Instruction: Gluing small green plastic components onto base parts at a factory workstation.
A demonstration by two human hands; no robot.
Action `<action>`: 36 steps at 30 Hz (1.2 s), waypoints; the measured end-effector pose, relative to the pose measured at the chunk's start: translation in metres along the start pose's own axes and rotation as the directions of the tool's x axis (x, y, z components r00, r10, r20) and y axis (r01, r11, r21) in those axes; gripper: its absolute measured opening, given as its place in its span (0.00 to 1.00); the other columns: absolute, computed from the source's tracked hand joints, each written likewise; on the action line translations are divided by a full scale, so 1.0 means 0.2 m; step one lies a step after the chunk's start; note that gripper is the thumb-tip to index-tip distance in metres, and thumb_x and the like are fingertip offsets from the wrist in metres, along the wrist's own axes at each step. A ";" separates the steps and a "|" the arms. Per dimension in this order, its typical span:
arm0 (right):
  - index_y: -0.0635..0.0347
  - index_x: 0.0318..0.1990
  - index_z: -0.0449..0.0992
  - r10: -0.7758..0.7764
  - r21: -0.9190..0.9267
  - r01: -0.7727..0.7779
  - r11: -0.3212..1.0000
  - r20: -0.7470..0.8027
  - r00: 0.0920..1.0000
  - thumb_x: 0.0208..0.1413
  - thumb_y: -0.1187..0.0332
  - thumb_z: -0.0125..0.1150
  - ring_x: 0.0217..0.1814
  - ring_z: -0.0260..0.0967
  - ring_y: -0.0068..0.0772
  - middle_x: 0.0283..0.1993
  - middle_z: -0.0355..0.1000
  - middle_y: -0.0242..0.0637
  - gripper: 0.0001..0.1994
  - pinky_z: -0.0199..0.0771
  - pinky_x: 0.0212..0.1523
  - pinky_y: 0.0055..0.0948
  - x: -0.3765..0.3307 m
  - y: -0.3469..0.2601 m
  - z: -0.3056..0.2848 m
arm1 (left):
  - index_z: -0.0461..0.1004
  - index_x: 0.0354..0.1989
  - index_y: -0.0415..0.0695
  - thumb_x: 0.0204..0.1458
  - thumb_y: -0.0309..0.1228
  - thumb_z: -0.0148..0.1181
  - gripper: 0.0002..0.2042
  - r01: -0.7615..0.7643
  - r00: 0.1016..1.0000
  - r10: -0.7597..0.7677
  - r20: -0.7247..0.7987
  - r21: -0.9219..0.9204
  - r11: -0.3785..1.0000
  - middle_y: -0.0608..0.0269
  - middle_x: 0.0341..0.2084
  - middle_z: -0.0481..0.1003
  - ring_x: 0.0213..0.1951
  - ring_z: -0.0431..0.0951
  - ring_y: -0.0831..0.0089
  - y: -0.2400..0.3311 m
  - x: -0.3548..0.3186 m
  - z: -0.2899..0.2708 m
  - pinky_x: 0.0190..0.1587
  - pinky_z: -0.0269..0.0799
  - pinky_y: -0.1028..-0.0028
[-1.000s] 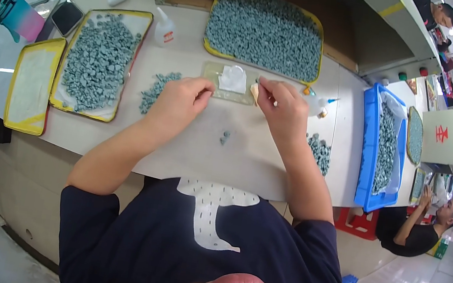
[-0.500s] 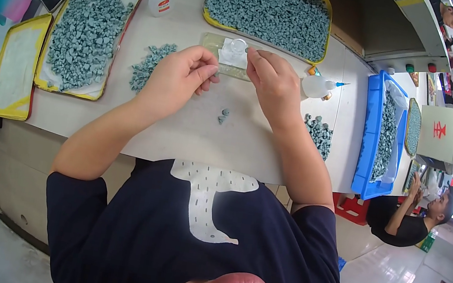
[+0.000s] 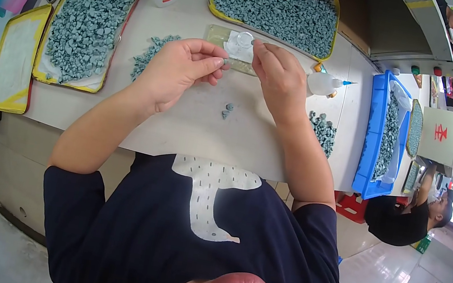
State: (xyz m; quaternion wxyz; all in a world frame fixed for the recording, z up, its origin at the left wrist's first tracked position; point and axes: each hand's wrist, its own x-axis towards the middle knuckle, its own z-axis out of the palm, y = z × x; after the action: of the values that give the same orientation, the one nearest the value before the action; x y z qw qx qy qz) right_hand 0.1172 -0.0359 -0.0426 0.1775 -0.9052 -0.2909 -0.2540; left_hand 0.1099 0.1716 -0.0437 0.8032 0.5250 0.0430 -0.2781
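Two narrow pinches: my left fingers (image 3: 210, 65) hold a stone (image 3: 227, 62), too small to tell where it points; whether my right fingers (image 3: 267, 58) grip anything I cannot tell. Just beyond, the pad (image 3: 218, 35) lies lengthwise left to right on the worktop (image 3: 181, 128).

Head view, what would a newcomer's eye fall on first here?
Probably the large yellow-rimmed tray, heaped with grey-green pieces, at the top centre. Below it, the left hand and right hand flank a clear round item on a white sheet. A bright blue bin also stands out, at the right.
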 end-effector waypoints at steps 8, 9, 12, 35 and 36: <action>0.67 0.40 0.76 0.675 0.653 -0.696 0.299 0.371 0.638 0.54 0.75 0.62 0.27 0.70 0.22 0.30 0.76 0.37 0.07 0.71 0.30 0.21 0.02 -0.12 -0.09 | 0.72 0.44 0.34 0.58 0.27 0.55 0.09 -0.041 0.999 0.040 0.023 0.053 0.998 0.58 0.32 0.77 0.31 0.74 0.78 -0.01 0.00 0.03 0.38 0.73 0.78; 0.68 0.39 0.75 0.654 0.692 -0.689 0.217 0.422 0.629 0.55 0.74 0.62 0.27 0.70 0.21 0.30 0.76 0.37 0.07 0.71 0.30 0.20 0.03 -0.12 -0.10 | 0.72 0.43 0.35 0.58 0.27 0.56 0.09 -0.105 0.994 0.105 0.011 0.139 0.985 0.60 0.32 0.77 0.31 0.74 0.78 -0.02 0.00 0.03 0.38 0.73 0.79; 0.69 0.38 0.74 0.601 0.745 -0.665 0.043 0.512 0.613 0.57 0.73 0.60 0.28 0.68 0.20 0.31 0.76 0.37 0.07 0.69 0.30 0.19 0.01 -0.12 -0.11 | 0.72 0.42 0.35 0.58 0.28 0.56 0.08 -0.223 0.973 0.231 0.012 0.312 0.924 0.62 0.31 0.77 0.32 0.74 0.80 -0.05 0.00 0.05 0.37 0.71 0.80; 0.69 0.37 0.75 0.630 0.639 -0.730 0.244 0.468 0.620 0.55 0.76 0.61 0.30 0.70 0.16 0.32 0.76 0.36 0.05 0.71 0.31 0.16 -0.03 -0.17 -0.12 | 0.75 0.34 0.38 0.50 0.23 0.62 0.05 -0.590 0.626 0.768 0.132 0.725 0.356 0.58 0.27 0.77 0.26 0.77 0.69 -0.14 0.03 0.15 0.28 0.72 0.75; 0.69 0.37 0.75 0.631 0.639 -0.729 0.243 0.467 0.620 0.55 0.76 0.61 0.30 0.70 0.16 0.32 0.76 0.36 0.05 0.71 0.31 0.16 -0.03 -0.17 -0.12 | 0.75 0.34 0.38 0.50 0.23 0.62 0.05 -0.591 0.626 0.768 0.134 0.725 0.355 0.58 0.27 0.77 0.26 0.77 0.69 -0.13 0.03 0.15 0.28 0.72 0.75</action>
State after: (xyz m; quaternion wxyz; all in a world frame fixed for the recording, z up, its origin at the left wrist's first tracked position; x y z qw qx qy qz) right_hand 0.0836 -0.0243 -0.0217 0.6290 -0.7743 0.0416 0.0552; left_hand 0.0953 0.1357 -0.0549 0.5632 0.7876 -0.1986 0.1518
